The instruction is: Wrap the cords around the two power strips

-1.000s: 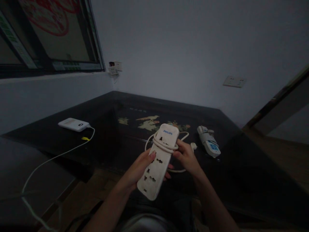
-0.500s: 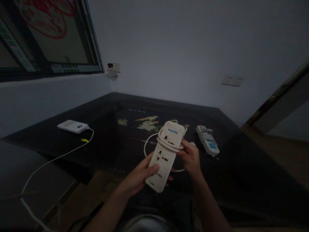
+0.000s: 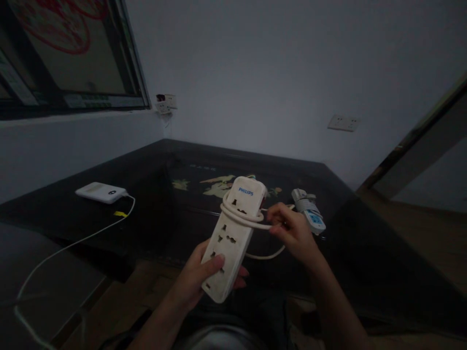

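Observation:
A white power strip [image 3: 235, 233] marked PHILIPS is held up, tilted, over the near side of the dark table. My left hand [image 3: 199, 274] grips its lower end, thumb across the sockets and fingertips showing at the far edge. Its white cord [image 3: 239, 216] loops around the upper part of the strip. To the right of the strip, my right hand [image 3: 292, 231] pinches the cord between thumb and fingers. A slack length of cord curves below, between the strip and that hand. The cord's plug does not show clearly.
A second power strip [image 3: 309, 211], wrapped in its grey cord, lies on the dark table [image 3: 146, 170] at right. On the left, a white power bank [image 3: 101, 192] has a white cable [image 3: 73, 245] trailing off the near edge. Wall sockets [image 3: 343, 123] are behind.
My right hand has moved outward from the strip, drawing the cord to the right. The strip, in my left hand, has shifted left and slightly down in view.

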`<state>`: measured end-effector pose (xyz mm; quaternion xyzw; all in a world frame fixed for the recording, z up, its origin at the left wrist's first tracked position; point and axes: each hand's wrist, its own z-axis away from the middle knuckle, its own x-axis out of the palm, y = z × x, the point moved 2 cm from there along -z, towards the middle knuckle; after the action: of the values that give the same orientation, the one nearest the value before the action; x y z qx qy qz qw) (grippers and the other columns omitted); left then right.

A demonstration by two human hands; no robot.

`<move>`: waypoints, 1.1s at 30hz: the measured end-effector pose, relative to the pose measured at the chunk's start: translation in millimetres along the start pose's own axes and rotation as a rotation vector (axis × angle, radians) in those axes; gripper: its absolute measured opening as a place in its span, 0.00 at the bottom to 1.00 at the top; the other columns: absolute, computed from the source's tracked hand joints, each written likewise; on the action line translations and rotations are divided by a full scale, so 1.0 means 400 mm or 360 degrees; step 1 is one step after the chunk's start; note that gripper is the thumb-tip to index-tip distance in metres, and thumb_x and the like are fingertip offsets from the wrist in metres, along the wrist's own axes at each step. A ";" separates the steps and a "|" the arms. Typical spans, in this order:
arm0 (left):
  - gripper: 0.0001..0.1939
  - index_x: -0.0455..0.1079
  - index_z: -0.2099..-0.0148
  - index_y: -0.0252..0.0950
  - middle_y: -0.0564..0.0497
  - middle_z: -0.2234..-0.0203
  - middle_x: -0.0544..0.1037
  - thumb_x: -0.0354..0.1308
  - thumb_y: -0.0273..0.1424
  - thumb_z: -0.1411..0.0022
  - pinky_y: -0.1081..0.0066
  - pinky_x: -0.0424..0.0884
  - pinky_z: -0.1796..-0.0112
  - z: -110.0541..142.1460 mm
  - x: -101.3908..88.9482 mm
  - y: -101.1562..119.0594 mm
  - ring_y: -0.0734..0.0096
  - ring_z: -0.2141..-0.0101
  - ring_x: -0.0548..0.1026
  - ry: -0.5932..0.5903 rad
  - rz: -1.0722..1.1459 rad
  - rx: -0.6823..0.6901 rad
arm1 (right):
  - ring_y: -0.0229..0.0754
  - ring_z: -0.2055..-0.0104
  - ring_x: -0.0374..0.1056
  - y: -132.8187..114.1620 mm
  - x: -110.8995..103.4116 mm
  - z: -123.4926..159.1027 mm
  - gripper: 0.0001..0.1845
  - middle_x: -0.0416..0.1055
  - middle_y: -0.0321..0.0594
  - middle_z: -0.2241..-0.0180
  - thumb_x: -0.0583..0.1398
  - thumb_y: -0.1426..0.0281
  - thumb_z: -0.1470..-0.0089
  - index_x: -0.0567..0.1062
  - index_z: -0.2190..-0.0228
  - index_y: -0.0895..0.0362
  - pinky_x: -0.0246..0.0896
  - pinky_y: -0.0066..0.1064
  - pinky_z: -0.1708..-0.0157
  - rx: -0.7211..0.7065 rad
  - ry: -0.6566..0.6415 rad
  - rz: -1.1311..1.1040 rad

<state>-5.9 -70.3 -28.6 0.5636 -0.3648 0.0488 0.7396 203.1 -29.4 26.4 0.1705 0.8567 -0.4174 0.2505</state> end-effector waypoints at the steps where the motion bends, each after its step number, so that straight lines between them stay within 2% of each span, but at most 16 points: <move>1: 0.24 0.66 0.56 0.30 0.42 0.73 0.81 0.66 0.41 0.49 0.71 0.75 0.73 0.009 -0.003 0.011 0.62 0.75 0.79 -0.0019 0.0035 0.0024 | 0.36 0.77 0.56 -0.003 -0.012 -0.008 0.24 0.60 0.33 0.81 0.52 0.49 0.45 0.70 0.74 0.56 0.48 0.27 0.75 -0.0083 -0.0101 0.0072; 4: 0.22 0.68 0.58 0.31 0.43 0.74 0.81 0.66 0.41 0.49 0.72 0.75 0.76 0.035 -0.013 0.052 0.61 0.76 0.79 -0.0137 0.0137 0.0152 | 0.36 0.76 0.58 0.006 -0.057 -0.039 0.27 0.61 0.35 0.81 0.50 0.51 0.42 0.67 0.81 0.57 0.49 0.28 0.74 -0.0168 -0.0292 0.0147; 7: 0.21 0.70 0.60 0.30 0.42 0.75 0.81 0.66 0.41 0.50 0.73 0.74 0.78 0.054 -0.020 0.088 0.60 0.76 0.79 -0.0208 0.0100 0.0263 | 0.34 0.80 0.52 0.043 -0.104 -0.068 0.29 0.55 0.32 0.84 0.53 0.47 0.47 0.62 0.85 0.57 0.45 0.27 0.79 -0.0006 -0.0263 0.0067; 10: 0.21 0.70 0.59 0.30 0.42 0.75 0.81 0.65 0.41 0.50 0.73 0.74 0.79 0.056 -0.018 0.102 0.60 0.77 0.79 -0.0304 0.0038 0.0262 | 0.34 0.80 0.51 0.093 -0.128 -0.081 0.29 0.54 0.32 0.83 0.55 0.45 0.50 0.62 0.85 0.57 0.44 0.27 0.80 0.0151 -0.0188 -0.0124; 15: 0.21 0.71 0.58 0.29 0.42 0.73 0.81 0.64 0.41 0.49 0.75 0.73 0.79 0.044 -0.016 0.090 0.62 0.76 0.79 -0.0341 0.0144 0.0259 | 0.35 0.79 0.49 0.137 -0.121 -0.077 0.30 0.53 0.32 0.83 0.57 0.43 0.55 0.63 0.85 0.57 0.44 0.28 0.79 0.0272 -0.0040 -0.0411; 19: 0.20 0.71 0.57 0.29 0.42 0.72 0.81 0.64 0.39 0.47 0.76 0.74 0.79 0.039 -0.013 0.073 0.63 0.75 0.79 -0.0391 0.0221 0.0291 | 0.36 0.80 0.51 0.118 -0.120 -0.068 0.30 0.54 0.34 0.84 0.61 0.42 0.62 0.64 0.87 0.56 0.46 0.30 0.80 0.0265 0.0168 -0.0554; 22: 0.20 0.71 0.57 0.29 0.42 0.72 0.81 0.64 0.39 0.47 0.75 0.75 0.77 0.038 -0.010 0.063 0.63 0.75 0.79 -0.0363 0.0227 0.0340 | 0.37 0.81 0.51 0.107 -0.122 -0.058 0.28 0.54 0.33 0.86 0.64 0.44 0.64 0.64 0.88 0.55 0.48 0.31 0.80 0.0222 0.0299 -0.0651; 24: 0.20 0.71 0.57 0.29 0.42 0.72 0.81 0.64 0.38 0.48 0.74 0.76 0.76 0.035 -0.009 0.057 0.62 0.75 0.80 -0.0341 0.0228 0.0390 | 0.38 0.80 0.54 0.117 -0.116 -0.048 0.27 0.57 0.35 0.86 0.64 0.45 0.64 0.66 0.87 0.55 0.51 0.32 0.79 0.0224 0.0336 -0.0655; 27: 0.21 0.70 0.57 0.29 0.40 0.72 0.81 0.64 0.39 0.48 0.72 0.76 0.76 0.028 -0.003 0.039 0.60 0.75 0.80 -0.0480 0.0240 0.0352 | 0.39 0.79 0.56 0.147 -0.084 -0.036 0.28 0.59 0.36 0.84 0.62 0.43 0.62 0.67 0.86 0.55 0.51 0.31 0.79 0.0265 0.0225 -0.0613; 30: 0.25 0.69 0.56 0.28 0.40 0.75 0.80 0.63 0.42 0.49 0.68 0.75 0.79 0.020 0.007 0.013 0.56 0.77 0.79 -0.0710 0.0260 0.0169 | 0.37 0.80 0.55 0.162 -0.039 -0.041 0.30 0.58 0.35 0.84 0.57 0.41 0.58 0.65 0.86 0.55 0.51 0.30 0.80 0.0276 0.0009 -0.0564; 33: 0.32 0.70 0.57 0.27 0.40 0.80 0.78 0.65 0.48 0.56 0.62 0.74 0.79 0.014 0.009 -0.006 0.51 0.78 0.78 -0.0738 0.0139 -0.0037 | 0.38 0.80 0.56 0.140 -0.002 -0.066 0.31 0.60 0.35 0.84 0.53 0.40 0.54 0.66 0.85 0.55 0.53 0.30 0.80 0.0224 -0.0242 -0.0299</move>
<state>-4.9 -77.2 -27.8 0.5347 -0.5496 -0.0542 0.6396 224.3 24.9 5.6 0.0745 0.8160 -0.5099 0.2617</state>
